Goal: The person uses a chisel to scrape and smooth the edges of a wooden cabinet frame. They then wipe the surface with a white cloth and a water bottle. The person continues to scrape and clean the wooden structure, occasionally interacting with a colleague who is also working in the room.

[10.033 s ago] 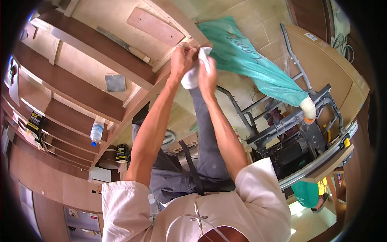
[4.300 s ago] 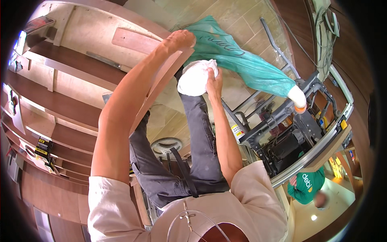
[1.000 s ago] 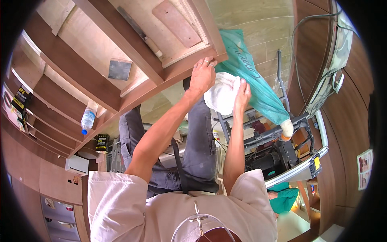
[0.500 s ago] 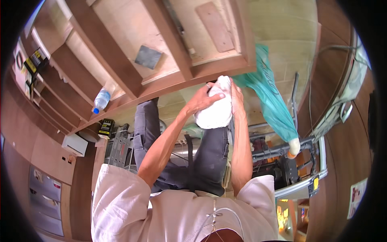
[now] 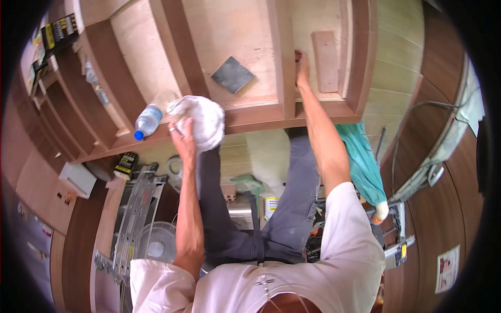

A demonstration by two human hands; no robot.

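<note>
A bunched white cloth (image 5: 207, 124) is gripped in my left hand (image 5: 183, 138), over the front edge of the wooden shelf frame. My right hand (image 5: 301, 68) reaches into the right compartment, close against the divider (image 5: 282, 62). Its fingers are curled in, and whatever they hold is hidden. Beside that hand, a flat reddish-brown wooden piece (image 5: 326, 61) lies on the compartment's bare backing. A dark grey square sheet (image 5: 233, 75) rests in the compartment to the left. Near the cloth, a clear plastic bottle with a blue cap (image 5: 149, 121) lies on the frame.
A teal plastic bag (image 5: 360, 161) hangs at the right. Below are a folded metal ladder (image 5: 136, 221), a fan (image 5: 156, 242) and a white-and-yellow can (image 5: 270, 206). A dark box (image 5: 126, 165) stands at the left. Cables (image 5: 399, 141) run along the right wall.
My hands have parted. The left has carried the white cloth leftward, near the bottle; the right has let go of it and reached forward into the right compartment. The view has shifted.
</note>
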